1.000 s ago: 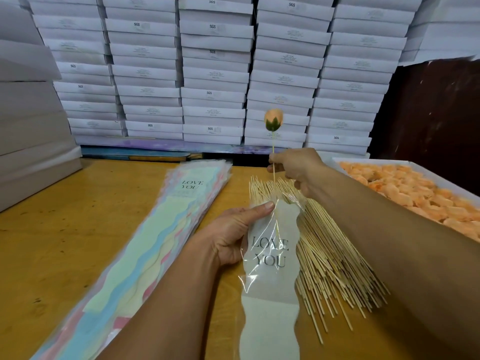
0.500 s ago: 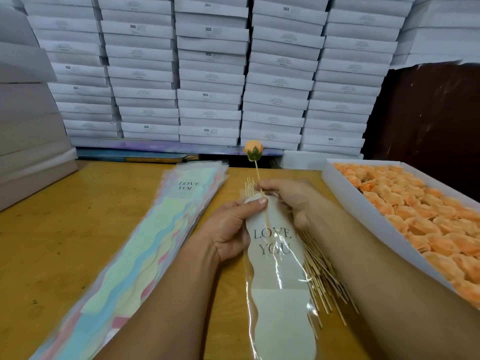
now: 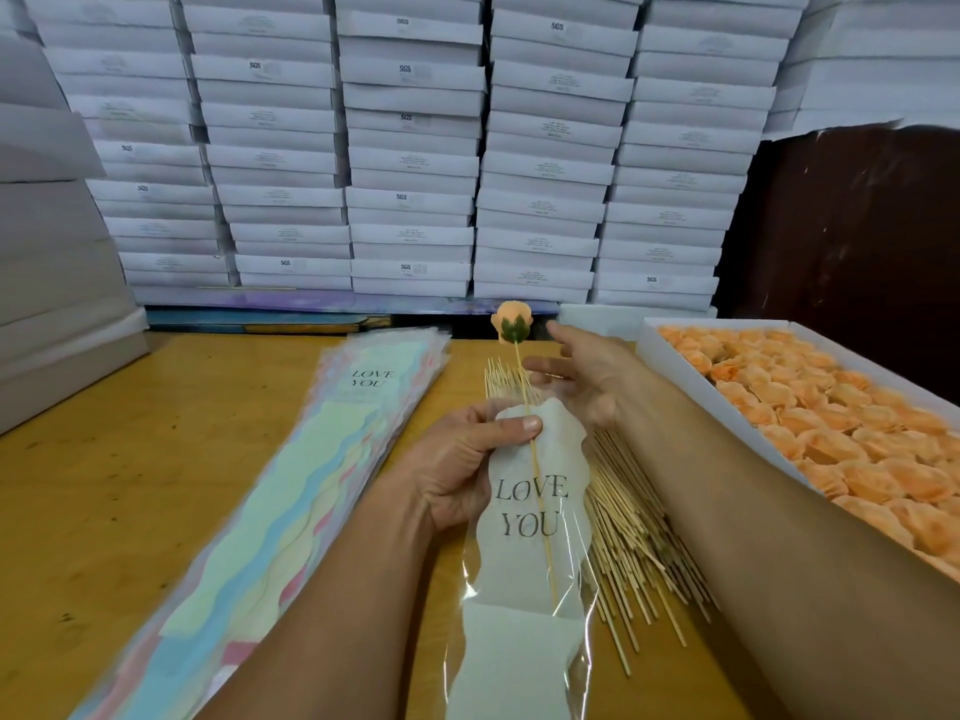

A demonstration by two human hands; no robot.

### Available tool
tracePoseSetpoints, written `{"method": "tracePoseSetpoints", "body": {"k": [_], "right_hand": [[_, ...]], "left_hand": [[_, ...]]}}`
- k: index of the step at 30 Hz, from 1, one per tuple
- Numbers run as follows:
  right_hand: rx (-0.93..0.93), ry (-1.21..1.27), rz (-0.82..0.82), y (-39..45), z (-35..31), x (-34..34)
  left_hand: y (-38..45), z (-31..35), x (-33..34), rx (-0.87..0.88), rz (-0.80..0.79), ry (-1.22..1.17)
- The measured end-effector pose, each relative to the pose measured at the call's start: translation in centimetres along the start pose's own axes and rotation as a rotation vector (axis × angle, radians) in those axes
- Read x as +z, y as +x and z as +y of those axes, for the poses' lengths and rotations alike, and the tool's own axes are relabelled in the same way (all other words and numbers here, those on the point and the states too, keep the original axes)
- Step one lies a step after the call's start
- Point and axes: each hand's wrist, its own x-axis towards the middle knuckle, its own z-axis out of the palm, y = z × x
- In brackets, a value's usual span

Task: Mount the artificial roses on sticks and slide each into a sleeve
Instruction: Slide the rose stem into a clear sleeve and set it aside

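Observation:
A clear sleeve (image 3: pixel 524 574) with a white wavy insert printed "LOVE YOU" is held near its top by my left hand (image 3: pixel 467 459), thumb pressed on its mouth. An orange rose (image 3: pixel 511 322) with a green calyx sits on a thin wooden stick (image 3: pixel 535 459). The stick runs down inside the sleeve, and the flower stands above the opening. My right hand (image 3: pixel 582 376) hovers just right of the stick with fingers spread, touching nothing.
A pile of bare sticks (image 3: pixel 628 532) lies under and right of the sleeve. A stack of pastel sleeves (image 3: pixel 291 491) lies at left. A white box (image 3: pixel 675 366) of orange rose heads stands at right. Stacked white boxes (image 3: pixel 410 148) wall the back of the wooden table (image 3: pixel 130 485).
The stick slid deeper into the sleeve and the rose came lower. My right hand let go of the stick and opened beside it.

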Motion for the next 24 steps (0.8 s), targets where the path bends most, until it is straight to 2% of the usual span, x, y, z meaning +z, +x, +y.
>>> {"method": "tracePoseSetpoints", "body": {"k": [7,18,24], "right_hand": [[0.052,0.114,-0.130,1.5,-1.7,-0.6],[0.013,0.104,-0.113,1.0,-1.3,-1.4],[0.037,0.071,-0.159,-0.4,-0.3,-2.2]], "left_hand": [[0.1,-0.2,0.1,-0.035,-0.017,0.010],[0.2,-0.2,0.4,-0.020,0.050,-0.007],[-0.3,0.0,0.9,-0.011,0.081,-0.018]]}}
